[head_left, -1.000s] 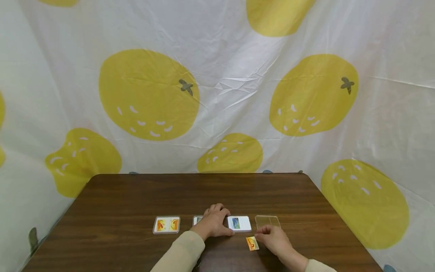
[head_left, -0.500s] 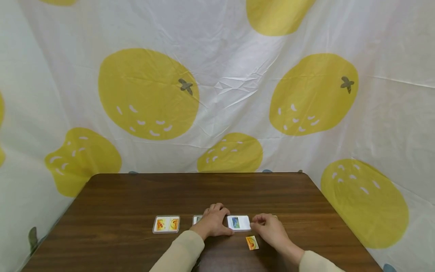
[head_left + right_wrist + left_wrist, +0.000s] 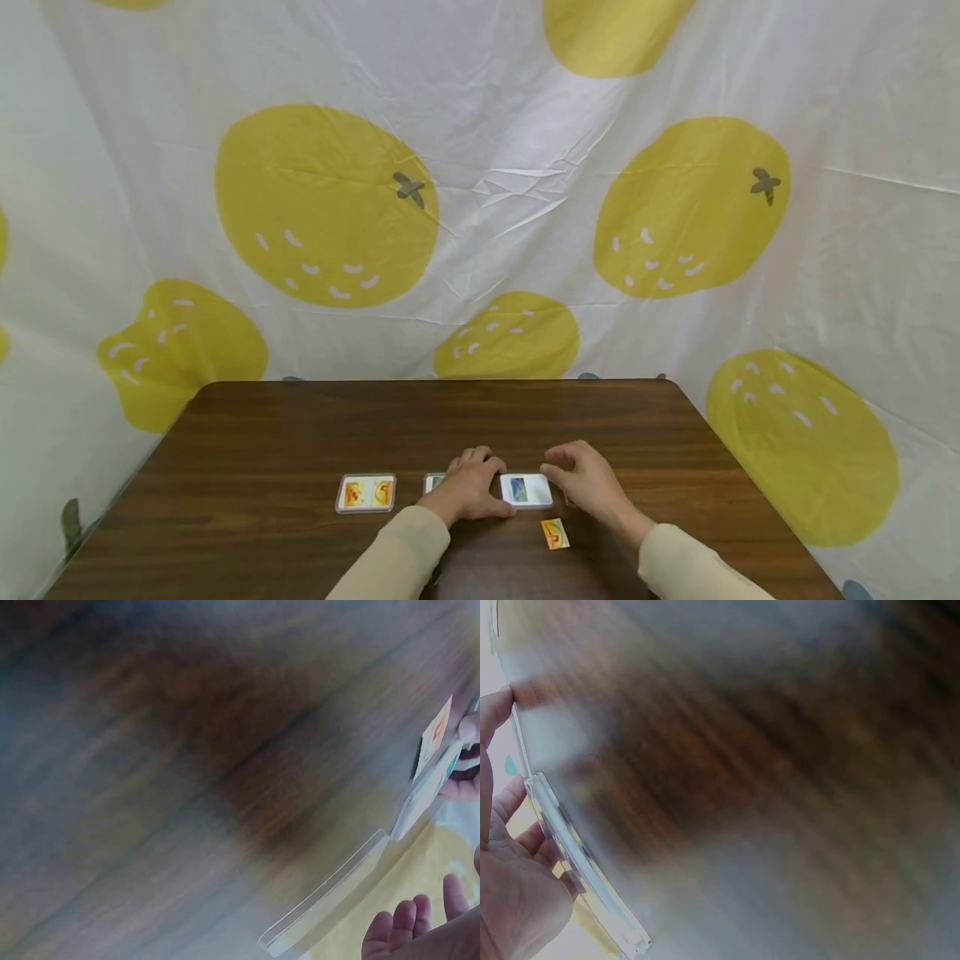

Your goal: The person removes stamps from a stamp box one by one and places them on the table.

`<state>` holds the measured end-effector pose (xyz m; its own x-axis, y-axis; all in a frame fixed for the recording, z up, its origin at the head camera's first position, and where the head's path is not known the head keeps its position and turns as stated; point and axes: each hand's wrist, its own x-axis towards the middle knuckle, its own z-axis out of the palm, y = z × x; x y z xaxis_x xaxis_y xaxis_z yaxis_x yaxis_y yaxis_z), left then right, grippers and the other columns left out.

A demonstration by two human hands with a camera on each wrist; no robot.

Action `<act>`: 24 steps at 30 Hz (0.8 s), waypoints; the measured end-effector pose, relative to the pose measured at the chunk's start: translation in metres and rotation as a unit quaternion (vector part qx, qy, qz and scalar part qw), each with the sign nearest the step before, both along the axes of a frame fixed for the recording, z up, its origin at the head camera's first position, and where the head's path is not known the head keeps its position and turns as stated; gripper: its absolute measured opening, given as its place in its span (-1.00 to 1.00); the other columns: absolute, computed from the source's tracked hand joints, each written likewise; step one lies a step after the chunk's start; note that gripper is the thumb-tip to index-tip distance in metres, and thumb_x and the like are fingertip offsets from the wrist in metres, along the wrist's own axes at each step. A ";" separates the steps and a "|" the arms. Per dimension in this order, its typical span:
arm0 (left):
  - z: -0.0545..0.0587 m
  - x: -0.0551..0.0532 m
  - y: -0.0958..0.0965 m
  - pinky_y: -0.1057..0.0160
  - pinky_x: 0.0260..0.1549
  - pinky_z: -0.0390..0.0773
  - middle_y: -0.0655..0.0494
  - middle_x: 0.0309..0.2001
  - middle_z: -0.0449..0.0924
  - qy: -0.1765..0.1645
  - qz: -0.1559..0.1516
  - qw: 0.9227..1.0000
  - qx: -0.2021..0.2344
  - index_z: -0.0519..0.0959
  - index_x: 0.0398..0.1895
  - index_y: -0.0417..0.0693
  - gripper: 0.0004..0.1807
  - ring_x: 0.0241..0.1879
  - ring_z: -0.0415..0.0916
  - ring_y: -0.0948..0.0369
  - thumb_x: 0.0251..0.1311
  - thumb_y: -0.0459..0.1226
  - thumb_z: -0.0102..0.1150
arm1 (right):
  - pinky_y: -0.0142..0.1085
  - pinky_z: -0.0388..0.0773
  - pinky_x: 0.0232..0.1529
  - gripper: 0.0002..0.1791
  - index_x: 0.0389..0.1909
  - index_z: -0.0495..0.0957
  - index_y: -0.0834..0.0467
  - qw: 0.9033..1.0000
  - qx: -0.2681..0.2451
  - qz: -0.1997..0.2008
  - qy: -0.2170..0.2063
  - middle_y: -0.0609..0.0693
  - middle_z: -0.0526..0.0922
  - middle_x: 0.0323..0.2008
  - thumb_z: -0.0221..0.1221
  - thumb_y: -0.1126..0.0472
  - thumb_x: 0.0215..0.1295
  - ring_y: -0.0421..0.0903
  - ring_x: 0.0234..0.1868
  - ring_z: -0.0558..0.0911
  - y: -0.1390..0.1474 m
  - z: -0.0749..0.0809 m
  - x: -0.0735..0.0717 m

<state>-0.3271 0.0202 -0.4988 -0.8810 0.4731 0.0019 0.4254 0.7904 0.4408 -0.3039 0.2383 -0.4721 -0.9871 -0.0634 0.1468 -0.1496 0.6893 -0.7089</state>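
Several flat, clear plastic cases with picture inserts lie in a row. My left hand (image 3: 472,485) partly covers one case (image 3: 592,877). Its thumb and index finger hold the left end of the neighbouring case (image 3: 527,491), which has a blue-green picture on its white insert. Just right of that case is my right hand (image 3: 588,479), fingers loosely bent and thumb apart, with nothing between them. Below this hand in the right wrist view lies a clear case (image 3: 322,896), mostly hidden in the head view. A small orange-yellow picture card (image 3: 555,533) lies nearer the person.
Another case (image 3: 366,493) with two orange pictures lies at the row's left end. The dark wooden table (image 3: 300,425) reaches back to a white cloth (image 3: 510,250) printed with big yellow fruit.
My right hand has moved away from the person and left, from beside the small card to the right of the blue-green picture case, covering the clear case. The left hand stays put.
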 end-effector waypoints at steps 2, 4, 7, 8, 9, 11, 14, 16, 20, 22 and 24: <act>0.001 0.001 -0.001 -0.07 0.29 0.19 0.02 0.25 0.33 0.001 0.000 1.000 0.000 0.53 0.13 0.06 -0.33 0.30 0.22 0.01 -0.01 0.16 0.44 | -0.16 0.53 -0.22 -0.76 -0.10 0.69 0.13 1.000 0.008 0.006 -0.002 0.03 0.57 -0.03 0.33 0.11 0.28 -0.10 -0.25 0.55 0.000 -0.001 -0.004; 0.002 0.002 -0.001 -0.07 0.29 0.19 0.02 0.24 0.34 0.002 0.000 1.000 -0.002 0.53 0.13 0.06 -0.32 0.29 0.22 0.01 -0.02 0.16 0.44 | -0.11 0.54 -0.17 -0.76 -0.10 0.69 0.13 1.000 0.014 0.014 0.000 0.03 0.57 -0.03 0.32 0.11 0.28 -0.08 -0.22 0.56 -0.001 -0.004 -0.008; 0.004 0.002 -0.001 -0.08 0.29 0.19 0.02 0.24 0.34 0.002 0.000 1.000 -0.004 0.53 0.12 0.06 -0.33 0.29 0.22 0.01 -0.02 0.15 0.45 | -0.01 0.52 -0.05 -0.76 -0.13 0.70 0.13 0.999 0.039 0.031 0.022 0.01 0.59 -0.05 0.32 0.09 0.27 -0.03 -0.09 0.57 -0.002 -0.007 -0.014; 0.004 0.002 -0.001 -0.08 0.29 0.20 0.02 0.24 0.34 0.002 0.000 1.000 -0.004 0.53 0.12 0.06 -0.33 0.29 0.22 0.01 -0.02 0.15 0.45 | 0.01 0.50 0.00 -0.76 -0.14 0.71 0.12 0.998 0.048 0.035 0.030 0.01 0.60 -0.07 0.33 0.08 0.27 -0.02 -0.04 0.57 -0.003 -0.007 -0.016; 0.004 0.003 0.000 -0.08 0.29 0.20 0.01 0.25 0.34 0.002 0.000 1.000 -0.005 0.53 0.12 0.06 -0.33 0.30 0.22 0.00 -0.01 0.15 0.45 | 0.03 0.50 0.01 -0.76 -0.14 0.71 0.13 0.997 0.055 0.042 0.038 0.01 0.60 -0.07 0.33 0.08 0.27 0.00 -0.03 0.57 -0.003 -0.008 -0.017; 0.004 0.003 0.000 -0.08 0.29 0.20 0.01 0.25 0.33 0.002 0.001 1.000 -0.007 0.53 0.12 0.06 -0.34 0.30 0.22 0.00 -0.01 0.15 0.45 | 0.06 0.49 0.03 -0.76 -0.15 0.71 0.14 0.995 0.070 0.053 0.047 0.02 0.61 -0.08 0.32 0.08 0.27 0.05 0.00 0.57 -0.005 -0.008 -0.020; 0.004 0.002 0.000 -0.08 0.28 0.21 0.00 0.25 0.34 0.003 0.002 1.000 -0.009 0.53 0.11 0.06 -0.34 0.30 0.22 0.00 -0.03 0.15 0.46 | 0.07 0.47 0.06 -0.77 -0.17 0.72 0.13 0.993 0.089 0.059 0.049 0.04 0.61 -0.07 0.33 0.08 0.26 0.08 0.02 0.55 -0.007 -0.009 -0.023; 0.003 0.002 0.000 -0.08 0.28 0.21 0.00 0.25 0.34 0.003 0.002 1.000 -0.010 0.53 0.10 0.05 -0.34 0.30 0.22 0.00 -0.03 0.14 0.46 | 0.07 0.45 0.08 -0.77 -0.16 0.72 0.12 0.992 0.102 0.063 0.045 0.05 0.60 -0.04 0.32 0.08 0.27 0.10 0.05 0.53 -0.008 -0.010 -0.025; 0.003 0.002 0.000 -0.09 0.28 0.21 0.00 0.25 0.34 0.002 0.003 1.000 -0.010 0.53 0.11 0.06 -0.33 0.30 0.22 0.00 -0.03 0.15 0.45 | 0.07 0.44 0.09 -0.78 -0.14 0.72 0.08 0.990 0.114 0.071 0.032 0.07 0.57 0.02 0.32 0.07 0.28 0.11 0.09 0.49 -0.009 -0.012 -0.028; 0.004 0.002 0.000 -0.09 0.28 0.21 0.00 0.25 0.34 0.002 0.003 1.000 -0.010 0.53 0.11 0.05 -0.33 0.30 0.22 0.00 -0.03 0.15 0.45 | 0.08 0.43 0.08 -0.79 -0.15 0.71 0.07 0.990 0.112 0.079 0.027 0.08 0.56 0.03 0.32 0.07 0.28 0.12 0.10 0.48 -0.009 -0.013 -0.029; 0.005 0.002 0.000 -0.09 0.28 0.21 0.00 0.25 0.34 0.003 0.002 1.000 -0.010 0.53 0.11 0.05 -0.33 0.30 0.22 0.00 -0.03 0.15 0.45 | 0.09 0.43 0.08 -0.80 -0.16 0.71 0.07 0.990 0.111 0.086 0.023 0.07 0.56 0.03 0.32 0.08 0.27 0.12 0.10 0.47 -0.009 -0.013 -0.029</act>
<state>-0.3247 0.0201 -0.4939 -0.8825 0.4702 -0.0028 0.4251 0.8003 0.4228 -0.3333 0.2293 -0.4853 -0.9515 -0.2662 0.1544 -0.3071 0.7885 -0.5329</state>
